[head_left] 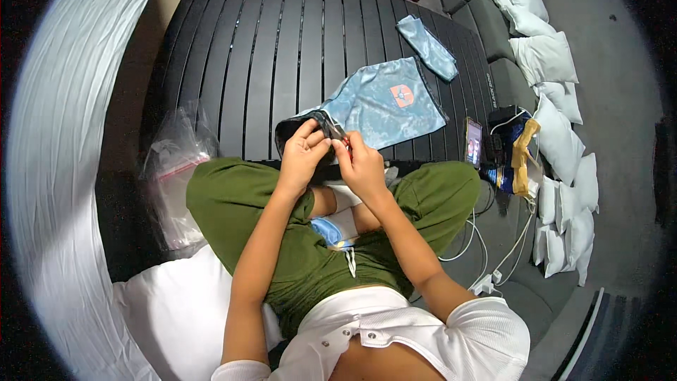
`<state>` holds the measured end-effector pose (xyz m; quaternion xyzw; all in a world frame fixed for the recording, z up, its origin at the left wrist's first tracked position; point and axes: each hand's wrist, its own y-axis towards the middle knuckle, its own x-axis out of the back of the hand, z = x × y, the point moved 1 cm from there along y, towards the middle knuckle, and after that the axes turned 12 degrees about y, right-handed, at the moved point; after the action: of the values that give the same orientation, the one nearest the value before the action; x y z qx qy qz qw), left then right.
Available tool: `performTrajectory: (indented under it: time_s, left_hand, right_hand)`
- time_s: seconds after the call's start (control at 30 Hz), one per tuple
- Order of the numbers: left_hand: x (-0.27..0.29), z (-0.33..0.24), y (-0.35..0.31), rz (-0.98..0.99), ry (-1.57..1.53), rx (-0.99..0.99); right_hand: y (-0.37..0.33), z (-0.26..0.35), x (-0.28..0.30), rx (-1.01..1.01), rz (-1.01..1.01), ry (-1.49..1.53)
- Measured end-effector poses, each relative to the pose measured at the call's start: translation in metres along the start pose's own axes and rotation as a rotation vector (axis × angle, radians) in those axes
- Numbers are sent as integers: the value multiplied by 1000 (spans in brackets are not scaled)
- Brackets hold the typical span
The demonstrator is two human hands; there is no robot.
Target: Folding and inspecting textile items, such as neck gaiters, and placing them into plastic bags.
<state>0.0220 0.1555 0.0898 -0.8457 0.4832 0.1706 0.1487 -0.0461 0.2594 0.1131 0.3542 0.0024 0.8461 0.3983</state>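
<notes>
A blue mottled cloth piece (384, 102) with dark edging and an orange patch lies on the slatted table, its near left end drawn toward me. My left hand (303, 153) is closed on the dark edge of this cloth, fingers pinched. Close beside it, my right hand (363, 169) is closed round a small red-handled tool (345, 143) with a grey metal part that points at the dark edge. The fingers cover most of the tool, so its exact kind is unclear. Farther right on the table lies a second, folded blue cloth piece (428, 47).
The dark slatted table (261, 56) stands before my crossed legs. A phone (472, 142) is propped at its right edge, near a yellow and blue packet (523, 159) and white cables (486, 282). Clear plastic bags (180, 183) lie left. White cushions (546, 60) line the grey sofa.
</notes>
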Motion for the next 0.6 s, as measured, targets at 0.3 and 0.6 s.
performTrajectory:
  time_s: [0.3,0.6]
  left_hand:
    - [7,-8,0,-217,-82,148]
    - [4,-2,3,-189,-1,133]
  right_hand:
    - [-9,-2,-8,0,-49,36]
    - [-10,-4,-5,-73,-12,38]
